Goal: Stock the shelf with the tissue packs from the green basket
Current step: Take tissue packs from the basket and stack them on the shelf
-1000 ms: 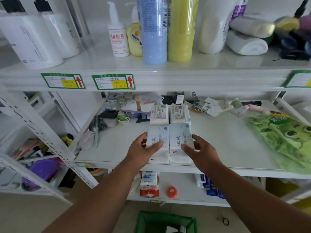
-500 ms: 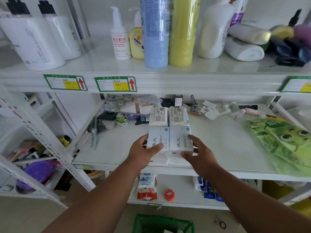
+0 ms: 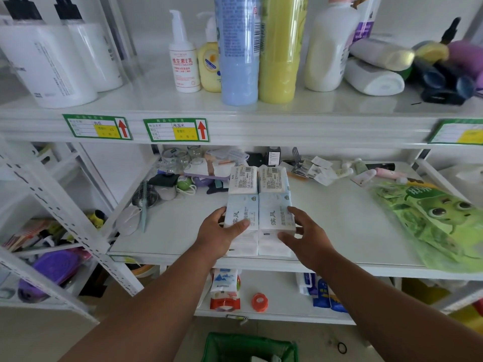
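Four tissue packs point(image 3: 260, 205) sit in a block on the middle shelf point(image 3: 339, 226). Two are at the front and two are behind them, all touching. The left hand point(image 3: 218, 232) holds the front left pack, with its thumb on top. The right hand point(image 3: 304, 233) holds the front right pack from the other side. A green frog bag point(image 3: 439, 220) lies well to the right of the tissue packs. The green basket point(image 3: 248, 347) sits on the floor, below the tissue packs.

Left hand point(image 3: 219, 232): palm down, thumb laid flat over the left front pack point(image 3: 241, 218), fingers down its outer side.
Right hand point(image 3: 304, 231): fingers spread, cupping the right front pack point(image 3: 274, 216).
Forearms: bare, reaching forward, converging.
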